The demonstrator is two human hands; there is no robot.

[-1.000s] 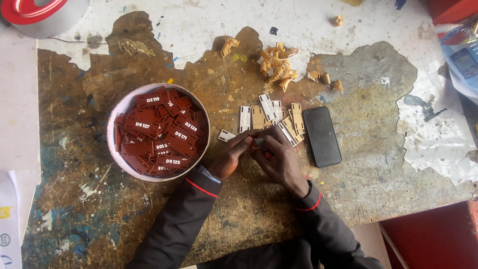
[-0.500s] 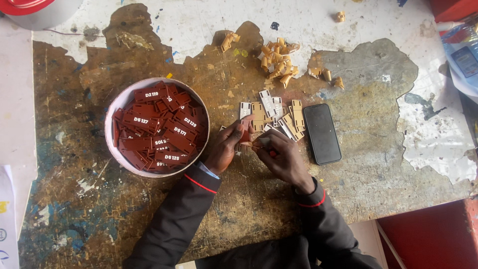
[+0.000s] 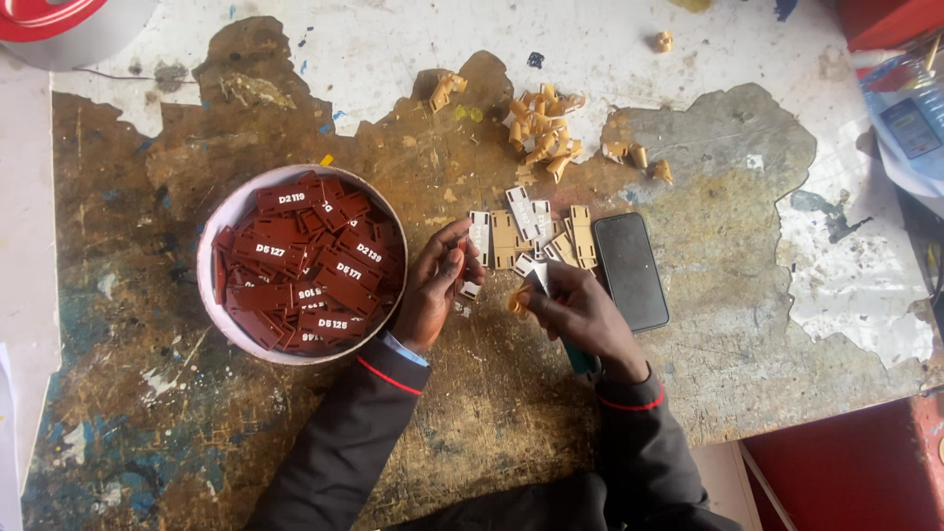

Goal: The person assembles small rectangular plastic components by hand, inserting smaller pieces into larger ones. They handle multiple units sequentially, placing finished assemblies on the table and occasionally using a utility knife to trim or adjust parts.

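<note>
My left hand rests on the worn wooden table beside a white bowl of several dark red labelled tags, and pinches one small red tag between thumb and fingers. My right hand holds a tool with a teal handle and a curl of tan backing strip at its fingertips. Just beyond both hands lie several small white and tan rectangular pieces.
A black phone lies face up right of the pieces. A heap of curled tan peelings sits farther back. A red and white round object is at the top left, plastic packaging at the right edge.
My hands have drawn apart: the left hand has lifted its red tag up and left, and a tan strip has come away in my right hand.
</note>
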